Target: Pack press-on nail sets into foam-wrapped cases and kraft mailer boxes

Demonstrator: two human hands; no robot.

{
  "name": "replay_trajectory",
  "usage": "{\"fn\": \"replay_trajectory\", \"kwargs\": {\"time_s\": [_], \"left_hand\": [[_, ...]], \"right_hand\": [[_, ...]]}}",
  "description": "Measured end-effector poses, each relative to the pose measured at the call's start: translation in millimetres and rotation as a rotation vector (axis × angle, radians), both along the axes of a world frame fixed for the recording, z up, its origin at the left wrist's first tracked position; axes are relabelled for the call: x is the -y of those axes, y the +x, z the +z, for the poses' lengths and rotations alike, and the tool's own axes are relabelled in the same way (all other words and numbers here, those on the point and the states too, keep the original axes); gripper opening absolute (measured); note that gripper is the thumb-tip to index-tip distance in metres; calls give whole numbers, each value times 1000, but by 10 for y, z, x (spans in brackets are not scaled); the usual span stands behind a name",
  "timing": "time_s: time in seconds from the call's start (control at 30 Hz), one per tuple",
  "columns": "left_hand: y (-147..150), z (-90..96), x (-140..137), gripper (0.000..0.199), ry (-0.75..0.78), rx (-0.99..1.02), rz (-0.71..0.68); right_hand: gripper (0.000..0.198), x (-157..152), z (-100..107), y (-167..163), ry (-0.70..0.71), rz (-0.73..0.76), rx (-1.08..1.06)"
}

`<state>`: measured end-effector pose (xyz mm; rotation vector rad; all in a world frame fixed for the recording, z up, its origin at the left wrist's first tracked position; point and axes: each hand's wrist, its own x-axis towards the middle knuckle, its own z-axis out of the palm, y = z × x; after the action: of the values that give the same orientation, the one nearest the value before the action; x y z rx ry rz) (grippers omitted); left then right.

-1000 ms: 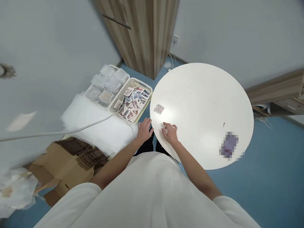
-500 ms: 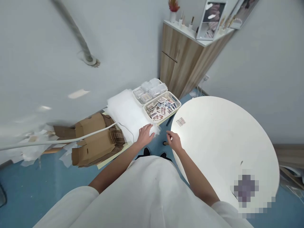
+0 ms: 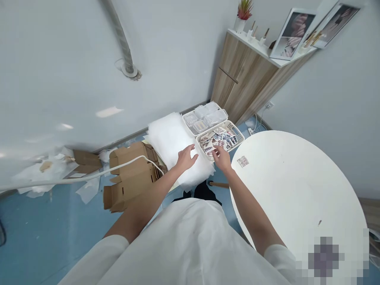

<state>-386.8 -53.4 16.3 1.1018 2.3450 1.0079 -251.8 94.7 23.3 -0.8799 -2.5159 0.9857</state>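
Note:
My right hand (image 3: 222,159) is at the near edge of a white slotted basket (image 3: 241,136), thumb and fingers bent but apart at the small flat packs (image 3: 219,139) heaped inside. These packs carry rows of coloured pieces that look like false nails. Whether my fingertips touch a pack is too small to tell. My left hand (image 3: 185,159) hovers over a stack of white foam sheets (image 3: 168,132), thumb and fingers spread, holding nothing. Behind the slotted basket sits a second white basket (image 3: 186,123) with several clear plastic boxes (image 3: 216,117).
To my right stands a round white table (image 3: 291,178) with one small pack (image 3: 242,161) near its edge. Flattened cardboard boxes (image 3: 130,178) lie at left, with a white cable (image 3: 118,166) crossing above. A wooden cabinet (image 3: 246,71) stands at the back.
My right hand has moved forward from beside the table to the basket of packs. My left hand stays spread over the foam sheets. The view has shifted, moving the surroundings rightward.

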Motion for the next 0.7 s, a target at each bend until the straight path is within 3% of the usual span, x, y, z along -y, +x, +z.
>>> {"fn": "replay_trajectory", "kwargs": {"time_s": [0.13, 0.37, 0.5, 0.7], "left_hand": [[-169, -21, -283, 52, 100, 174, 22], [-552, -106, -869, 52, 121, 464, 72], [-700, -207, -1224, 60, 200, 625, 157], [-849, -257, -1595, 71, 208, 757, 269]], "right_hand": [[40, -262, -2, -160, -102, -40, -56], [42, -922, -130, -480, -249, -155, -157], [38, -1210, -192, -725, -332, -120, -221], [48, -1484, -351, -1077, -299, -127, -206]]}}
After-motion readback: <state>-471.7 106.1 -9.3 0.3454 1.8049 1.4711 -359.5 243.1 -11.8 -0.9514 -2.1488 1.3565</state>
